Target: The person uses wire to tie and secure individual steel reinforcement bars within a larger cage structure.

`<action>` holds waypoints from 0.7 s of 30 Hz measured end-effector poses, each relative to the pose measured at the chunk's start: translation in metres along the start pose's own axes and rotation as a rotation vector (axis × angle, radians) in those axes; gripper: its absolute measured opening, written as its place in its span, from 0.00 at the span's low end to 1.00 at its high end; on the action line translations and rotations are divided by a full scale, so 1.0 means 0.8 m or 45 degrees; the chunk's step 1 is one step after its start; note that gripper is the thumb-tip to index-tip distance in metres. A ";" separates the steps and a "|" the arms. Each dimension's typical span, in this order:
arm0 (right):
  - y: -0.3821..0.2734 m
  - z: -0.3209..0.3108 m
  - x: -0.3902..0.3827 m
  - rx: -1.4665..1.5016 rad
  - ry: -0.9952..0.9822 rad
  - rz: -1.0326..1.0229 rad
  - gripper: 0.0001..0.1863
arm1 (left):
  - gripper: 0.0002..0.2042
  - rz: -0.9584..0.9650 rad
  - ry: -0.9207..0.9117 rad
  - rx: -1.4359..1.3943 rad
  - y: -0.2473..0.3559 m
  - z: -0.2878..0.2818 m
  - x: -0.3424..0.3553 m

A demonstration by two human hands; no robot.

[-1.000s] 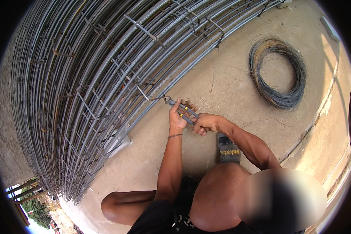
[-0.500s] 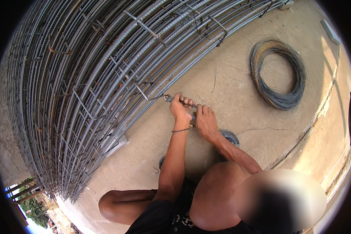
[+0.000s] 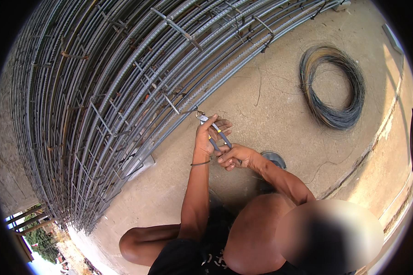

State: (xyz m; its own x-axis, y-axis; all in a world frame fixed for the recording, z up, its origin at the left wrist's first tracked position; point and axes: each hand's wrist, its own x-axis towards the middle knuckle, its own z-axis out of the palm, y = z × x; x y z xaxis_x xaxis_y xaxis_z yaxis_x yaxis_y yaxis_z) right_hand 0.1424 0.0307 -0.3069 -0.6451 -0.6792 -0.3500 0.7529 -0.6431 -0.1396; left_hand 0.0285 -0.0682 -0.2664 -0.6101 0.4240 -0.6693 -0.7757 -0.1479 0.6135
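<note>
Grey-handled pliers (image 3: 222, 137) with yellow bands point toward a short wire (image 3: 192, 111) at the edge of the long rebar bundle (image 3: 110, 119). My left hand (image 3: 209, 137) holds them near their head, thumb laid along the top and fingers curled beside it. Lower and to the right, my right hand (image 3: 237, 156) grips the handle ends, which are spread apart. The metal head of the pliers sits at the wire; whether its jaws bite on it is too small to tell.
A large coil of thin wire (image 3: 314, 103) lies on the concrete floor (image 3: 280, 114) to the right, with loose strands nearby. A small block (image 3: 342, 5) supports the bundle's far end. My bent knees fill the lower middle. A floor joint (image 3: 358, 162) runs along the right side.
Half a second ago my hands covered more of the pliers; now both have shifted slightly down, the handles show spread, and my right hand has rotated lower on their ends.
</note>
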 end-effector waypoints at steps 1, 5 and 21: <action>0.002 -0.004 0.001 0.119 -0.121 0.002 0.10 | 0.14 -0.003 -0.003 0.001 0.001 0.001 0.002; -0.003 -0.003 -0.005 0.085 -0.106 -0.008 0.09 | 0.14 -0.128 0.011 -0.099 -0.003 -0.008 0.009; -0.030 0.001 -0.019 -2.399 1.506 -0.658 0.15 | 0.13 0.082 0.852 -0.360 -0.013 0.080 0.043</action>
State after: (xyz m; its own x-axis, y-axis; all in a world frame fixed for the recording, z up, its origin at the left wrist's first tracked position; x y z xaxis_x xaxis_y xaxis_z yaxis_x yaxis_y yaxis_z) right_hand 0.1341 0.0563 -0.2977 -0.9544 0.2735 -0.1195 0.2936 0.7881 -0.5410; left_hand 0.0256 0.0052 -0.2690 -0.5536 -0.2170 -0.8040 -0.6918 -0.4177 0.5890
